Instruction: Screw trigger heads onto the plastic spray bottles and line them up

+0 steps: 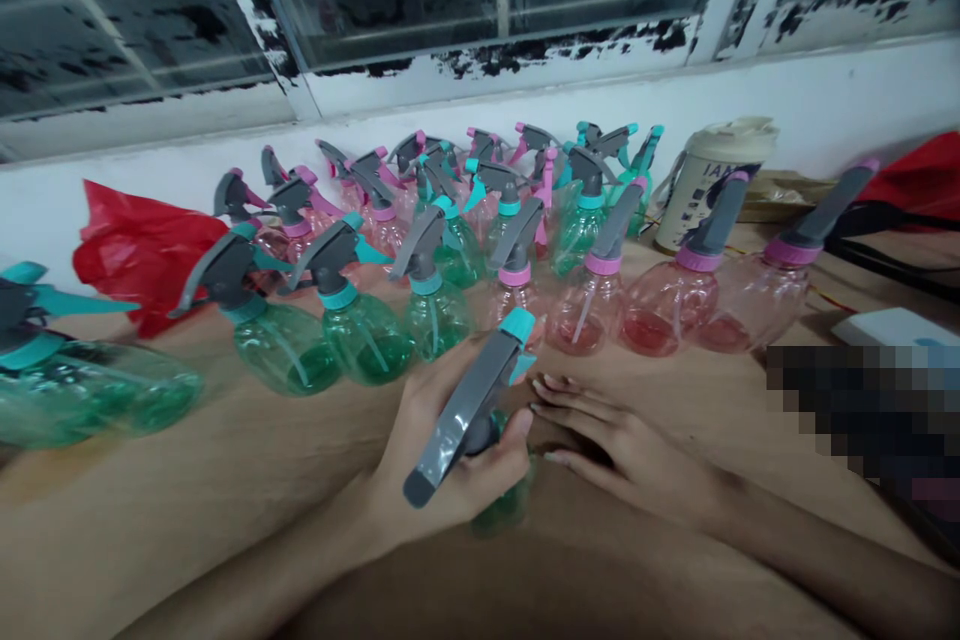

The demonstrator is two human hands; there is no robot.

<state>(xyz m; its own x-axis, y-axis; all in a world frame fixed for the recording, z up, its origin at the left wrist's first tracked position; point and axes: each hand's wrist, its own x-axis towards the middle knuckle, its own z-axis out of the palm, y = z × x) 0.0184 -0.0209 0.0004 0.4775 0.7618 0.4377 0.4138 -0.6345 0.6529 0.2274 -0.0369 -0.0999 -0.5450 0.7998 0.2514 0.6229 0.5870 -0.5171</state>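
Observation:
My left hand is closed around the neck of a green spray bottle in the front middle. Its grey sprayer top with a turquoise nozzle leans toward the upper right, and most of the bottle's body is hidden behind my fingers. Just right of it, my right hand is low over the table with its fingers stretched toward the bottle, holding nothing. Beyond my hands runs a row of spray bottles, among them a green one with a turquoise collar and a pink one with a pink collar.
More pink and green spray bottles crowd the back of the wooden table. A red plastic bag lies at the left. At the right stand a cream cup and a white box, near dark cables. A window wall closes off the back.

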